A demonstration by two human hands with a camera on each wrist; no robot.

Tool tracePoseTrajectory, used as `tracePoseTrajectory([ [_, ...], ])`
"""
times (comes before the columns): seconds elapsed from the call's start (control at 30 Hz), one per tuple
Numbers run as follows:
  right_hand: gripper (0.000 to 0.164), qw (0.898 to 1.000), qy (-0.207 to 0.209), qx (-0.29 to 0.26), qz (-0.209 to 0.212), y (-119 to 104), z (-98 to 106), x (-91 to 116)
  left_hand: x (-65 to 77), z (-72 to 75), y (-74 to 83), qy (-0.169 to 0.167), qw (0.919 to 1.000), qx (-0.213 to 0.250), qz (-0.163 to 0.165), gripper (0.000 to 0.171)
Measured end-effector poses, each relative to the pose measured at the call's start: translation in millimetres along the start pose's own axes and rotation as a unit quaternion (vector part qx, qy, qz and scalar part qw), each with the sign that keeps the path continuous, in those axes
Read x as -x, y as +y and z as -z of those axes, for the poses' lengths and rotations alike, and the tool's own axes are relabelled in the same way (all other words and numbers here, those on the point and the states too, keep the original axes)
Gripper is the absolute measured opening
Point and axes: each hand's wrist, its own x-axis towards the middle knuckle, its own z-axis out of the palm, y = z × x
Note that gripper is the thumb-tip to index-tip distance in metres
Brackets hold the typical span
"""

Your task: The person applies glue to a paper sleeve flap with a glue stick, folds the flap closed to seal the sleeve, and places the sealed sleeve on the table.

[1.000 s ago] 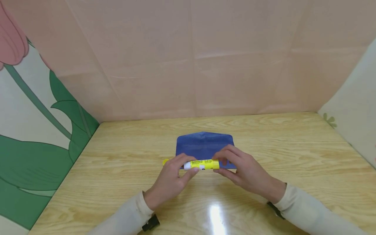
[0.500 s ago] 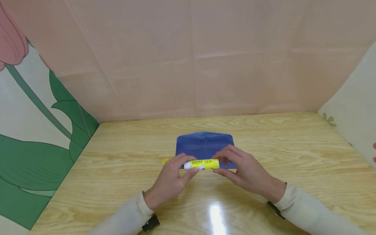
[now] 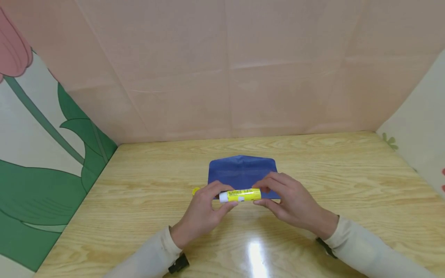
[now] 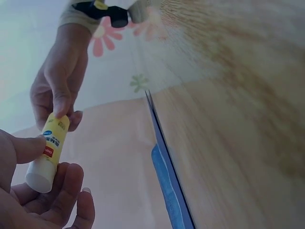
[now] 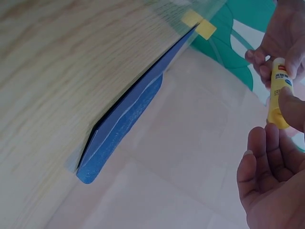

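A yellow and white glue stick (image 3: 245, 195) lies level between my two hands above the near part of a blue envelope (image 3: 236, 172). My left hand (image 3: 201, 210) pinches the white end between thumb and fingers. At the yellow end, the thumb and fingertips of my right hand (image 3: 293, 200) grip the base. The left wrist view shows printed lettering and a red mark on the barrel (image 4: 50, 143). The envelope rests on the table with its flap opened away from me. Just left of it sits a yellow cap (image 3: 196, 190), partly hidden behind my left hand.
The wood-grain table (image 3: 146, 181) runs back to a pinkish cloth wall (image 3: 222, 77). A panel with painted green leaves (image 3: 34, 197) borders the left side, and a pale panel (image 3: 420, 119) the right. A bright reflection shows on the near tabletop.
The glue stick has shifted slightly right and tilted a little, its white end lower. My left fingertips moved slightly along with it; the envelope and cap stay put.
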Motion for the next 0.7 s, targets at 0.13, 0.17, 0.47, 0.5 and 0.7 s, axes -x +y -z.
tracePoseTrajectory([
  [0.13,0.027,1.000,-0.013,0.003,-0.013,-0.4,1.1,0.1,-0.5,0.0,0.0,0.007,0.9999,-0.002,-0.010,0.021],
  [0.17,0.027,1.000,-0.016,0.002,-0.016,-0.3,1.2,0.3,-0.6,-0.1,-0.2,0.009,0.9999,-0.003,-0.013,0.021],
  [0.47,0.025,1.000,-0.020,0.007,-0.015,1.7,-1.2,1.5,-0.9,-1.0,-1.7,0.022,0.9993,-0.008,-0.029,0.022],
  [0.5,0.024,1.000,-0.022,0.009,-0.017,1.9,-1.5,1.8,-1.0,-1.1,-1.8,0.023,0.9993,-0.008,-0.030,0.022],
  [0.7,0.020,0.998,-0.044,0.004,-0.039,1.4,-1.0,3.1,-1.0,-1.5,-3.3,0.024,0.9991,-0.007,-0.035,0.025],
])
